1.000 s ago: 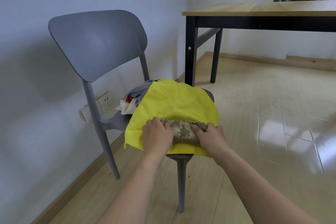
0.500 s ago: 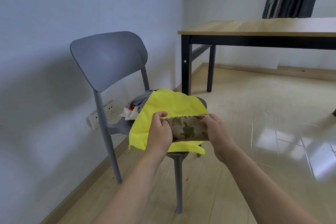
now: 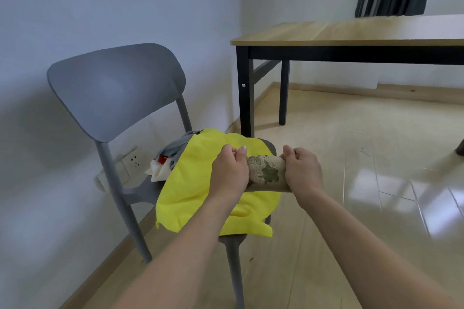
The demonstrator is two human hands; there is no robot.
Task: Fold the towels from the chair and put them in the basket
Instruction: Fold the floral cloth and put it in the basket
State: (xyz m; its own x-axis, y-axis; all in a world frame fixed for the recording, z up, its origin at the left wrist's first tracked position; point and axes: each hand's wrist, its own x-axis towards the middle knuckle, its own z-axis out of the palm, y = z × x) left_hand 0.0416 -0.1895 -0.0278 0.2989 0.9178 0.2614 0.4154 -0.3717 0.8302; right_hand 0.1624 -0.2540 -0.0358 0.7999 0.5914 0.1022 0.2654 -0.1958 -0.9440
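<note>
— So, how many towels?
— One rolled towel [image 3: 266,174], long axis 9-to-3, above the chair [image 3: 113,88]; one yellow cloth [image 3: 200,188] beneath, perhaps more at 10 o'clock.
— Hands?
— Left hand [image 3: 229,173] and right hand [image 3: 302,170] curl closed around its ends.

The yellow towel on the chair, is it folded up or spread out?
Spread out. The yellow towel lies flat over the chair seat, its front edge hanging off, unfolded.

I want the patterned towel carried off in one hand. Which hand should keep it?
Probably the right hand: it grips the towel's end clear of the chair. The left hand sits over the yellow towel, ready for it.
</note>
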